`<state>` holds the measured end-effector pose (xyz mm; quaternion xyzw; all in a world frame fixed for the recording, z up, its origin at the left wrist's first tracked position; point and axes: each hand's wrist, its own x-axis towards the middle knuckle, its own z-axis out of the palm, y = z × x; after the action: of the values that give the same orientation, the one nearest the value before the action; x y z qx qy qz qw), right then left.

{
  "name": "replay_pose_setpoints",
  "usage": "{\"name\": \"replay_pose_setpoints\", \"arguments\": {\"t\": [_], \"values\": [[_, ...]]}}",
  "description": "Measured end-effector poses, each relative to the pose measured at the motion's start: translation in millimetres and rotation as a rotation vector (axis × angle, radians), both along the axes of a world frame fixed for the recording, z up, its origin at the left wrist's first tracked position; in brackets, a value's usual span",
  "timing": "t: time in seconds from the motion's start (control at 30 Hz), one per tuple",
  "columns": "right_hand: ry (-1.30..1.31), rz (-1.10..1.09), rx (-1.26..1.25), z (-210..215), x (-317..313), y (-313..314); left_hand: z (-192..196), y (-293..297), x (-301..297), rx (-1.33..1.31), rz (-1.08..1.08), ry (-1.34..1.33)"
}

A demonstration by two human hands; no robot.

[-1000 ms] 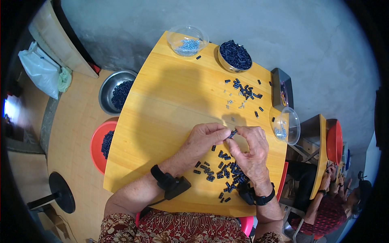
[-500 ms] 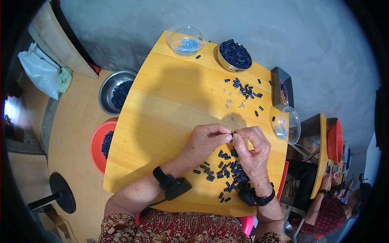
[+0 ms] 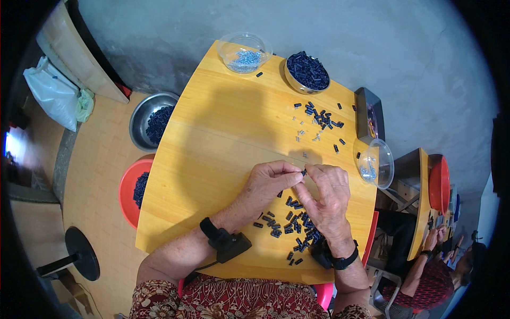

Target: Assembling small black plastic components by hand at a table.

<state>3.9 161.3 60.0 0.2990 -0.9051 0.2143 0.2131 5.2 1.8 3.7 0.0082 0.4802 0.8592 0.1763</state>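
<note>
Over the middle of the table, my two hands meet at a small black plastic piece (image 3: 304, 173). My left hand (image 3: 270, 182) pinches it between thumb and forefinger. My right hand (image 3: 326, 194) closes on it from the other side, its fingertips partly hiding it and its thumb lower down. Beneath and beside my right hand lies a spread of similar black pieces (image 3: 297, 226). Farther off are a second scatter of black pieces (image 3: 321, 118) and several tiny shiny metal bits (image 3: 317, 136).
A clear tub of metal bits (image 3: 245, 56), a bowl of black pieces (image 3: 308, 73), a dark tray (image 3: 370, 114) and another clear tub (image 3: 376, 165) stand along the table's edges. Left, a steel basin (image 3: 139, 125) and red basin (image 3: 127, 194) sit lower. A co-worker (image 3: 425, 282) sits right.
My right hand has shifted slightly left and turned, its fingers straighter and its thumb lower. My left hand has barely moved. The small black piece shows more between the fingertips.
</note>
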Motion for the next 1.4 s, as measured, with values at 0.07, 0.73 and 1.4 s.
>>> {"name": "replay_pose_setpoints", "arguments": {"t": [0.07, 0.73, 1.4], "values": [[0.017, 0.010, -0.006, -0.6, -1.3, -0.8, 1.7, -0.7, 0.1, -0.014, -0.004, -0.026], [-0.177, 0.063, -0.039, 13.2, -6.8, 9.7, -1.5, 0.5, -0.3, -0.084, -0.024, 0.025], [-0.084, -0.027, -0.016, 3.6, 1.3, -0.1, -3.8, 3.3, 0.1, -0.067, 0.018, -0.004]]}}
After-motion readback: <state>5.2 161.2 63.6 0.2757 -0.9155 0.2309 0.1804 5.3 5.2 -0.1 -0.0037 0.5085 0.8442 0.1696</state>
